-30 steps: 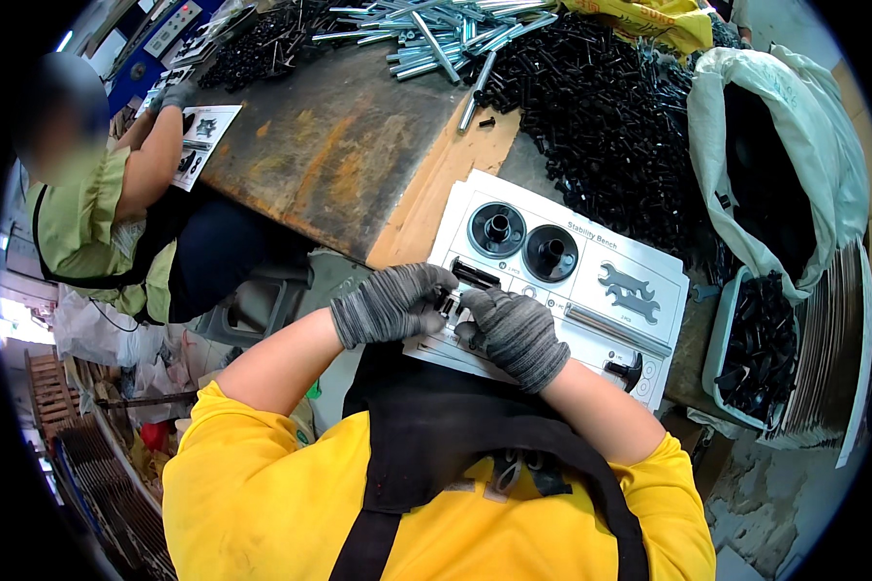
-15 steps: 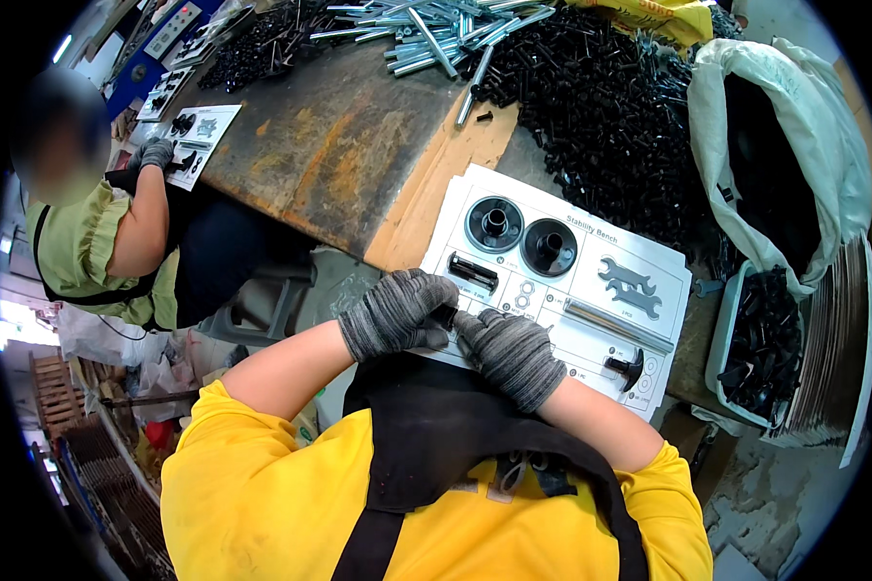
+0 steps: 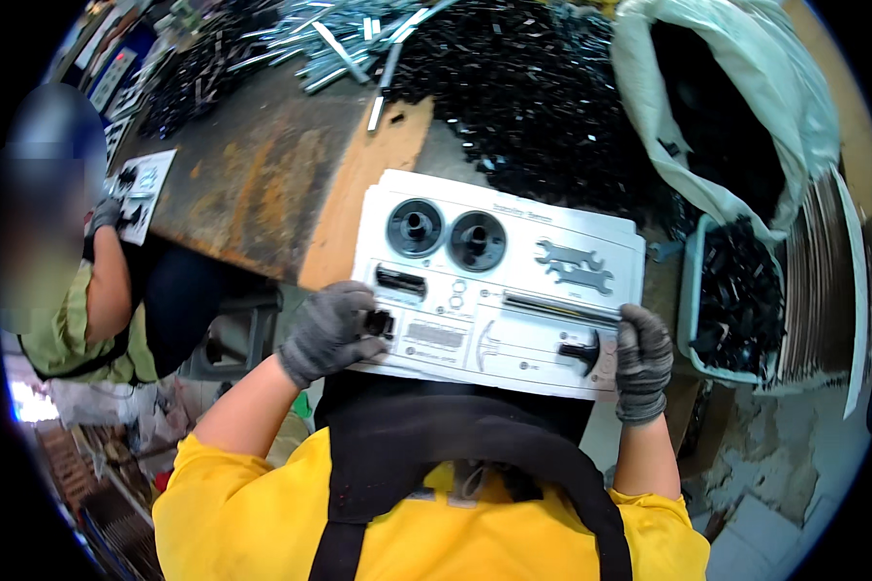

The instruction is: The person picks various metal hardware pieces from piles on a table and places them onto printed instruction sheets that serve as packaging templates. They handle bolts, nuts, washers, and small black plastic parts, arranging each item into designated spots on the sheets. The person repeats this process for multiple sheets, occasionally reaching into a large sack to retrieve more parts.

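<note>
A white printed sheet (image 3: 436, 360), atop a stack of similar sheets, lies in front of me. My left hand (image 3: 325, 337), in a grey knit glove, has thumb and fingers around a small black part (image 3: 381, 324) at its left side. My right hand (image 3: 642, 366), also gloved, is closed at the right edge beside the end of a metal tube (image 3: 557, 306); the sheet's edge is hidden under its fingers. On the sheet lie two round black discs (image 3: 416, 229) (image 3: 478, 242), a black cylindrical piece (image 3: 400, 281), two flat wrenches (image 3: 572, 254) (image 3: 588, 279) and a black T-shaped knob (image 3: 581, 351).
Behind the sheet spread a heap of black parts (image 3: 543, 107) and shiny metal tubes (image 3: 334, 58). To the right stand a white sack (image 3: 635, 73), a bin (image 3: 689, 310) of black pieces and stacked cardboard (image 3: 824, 290). A co-worker (image 3: 97, 290) works at the left.
My hands have parted from the middle: the left to the sheet's left side, the right to its right edge. The small dark part now shows at the left hand. The view has shifted.
</note>
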`<state>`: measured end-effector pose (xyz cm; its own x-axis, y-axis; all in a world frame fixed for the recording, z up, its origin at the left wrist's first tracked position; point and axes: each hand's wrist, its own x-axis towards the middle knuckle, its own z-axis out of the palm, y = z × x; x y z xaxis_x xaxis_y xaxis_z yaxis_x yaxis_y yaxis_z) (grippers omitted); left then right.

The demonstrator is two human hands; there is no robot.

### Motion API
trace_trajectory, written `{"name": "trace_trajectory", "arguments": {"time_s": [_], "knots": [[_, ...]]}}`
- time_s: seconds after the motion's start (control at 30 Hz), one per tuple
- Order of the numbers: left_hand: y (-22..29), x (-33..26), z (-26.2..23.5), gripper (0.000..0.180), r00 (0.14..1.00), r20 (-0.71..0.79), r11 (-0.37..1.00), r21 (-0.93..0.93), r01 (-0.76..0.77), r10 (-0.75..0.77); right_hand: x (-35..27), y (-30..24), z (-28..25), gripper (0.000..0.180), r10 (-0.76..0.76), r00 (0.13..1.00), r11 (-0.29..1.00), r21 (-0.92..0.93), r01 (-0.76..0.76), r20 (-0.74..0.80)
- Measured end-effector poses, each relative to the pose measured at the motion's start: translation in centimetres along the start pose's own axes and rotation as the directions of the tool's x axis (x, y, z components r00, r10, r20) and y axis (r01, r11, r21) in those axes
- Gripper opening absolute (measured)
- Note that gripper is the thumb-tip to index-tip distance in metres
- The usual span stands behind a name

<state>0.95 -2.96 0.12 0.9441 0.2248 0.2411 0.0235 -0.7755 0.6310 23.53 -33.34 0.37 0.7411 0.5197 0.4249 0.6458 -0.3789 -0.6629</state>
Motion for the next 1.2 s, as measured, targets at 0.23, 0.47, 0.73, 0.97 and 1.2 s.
{"name": "trace_trajectory", "arguments": {"time_s": [0.23, 0.47, 0.73, 0.97, 1.2], "knots": [[-2.6, -4.3, 0.1, 0.036, 0.821, 0.048, 0.776, -0.299, 0.556, -0.570, -2.3, 4.2, -2.5, 0.034, 0.173, 0.968, 0.944, -0.311, -0.110, 0.180], [-1.5, -4.5, 0.4, 0.035, 0.721, 0.121, 0.642, -0.374, 0.670, -0.682, -1.2, 2.3, -2.2, 0.038, 0.282, 0.914, 0.863, -0.494, -0.108, 0.293], [-0.9, -4.6, 0.0, 0.036, 0.664, 0.169, 0.540, -0.454, 0.708, -0.729, -2.7, 4.2, -1.7, 0.041, 0.095, 0.969, 0.934, -0.356, -0.009, 0.226], [0.1, -4.5, -1.0, 0.039, 0.632, 0.235, 0.389, -0.617, 0.684, -0.738, -2.7, 3.4, -1.0, 0.031, -0.016, 0.980, 0.920, -0.380, 0.092, 0.198], [-1.0, -6.2, -1.4, 0.040, 0.631, 0.118, 0.356, -0.739, 0.571, -0.767, -1.7, 2.0, -0.3, 0.031, -0.044, 0.956, 0.939, -0.316, 0.139, 0.291]]}}
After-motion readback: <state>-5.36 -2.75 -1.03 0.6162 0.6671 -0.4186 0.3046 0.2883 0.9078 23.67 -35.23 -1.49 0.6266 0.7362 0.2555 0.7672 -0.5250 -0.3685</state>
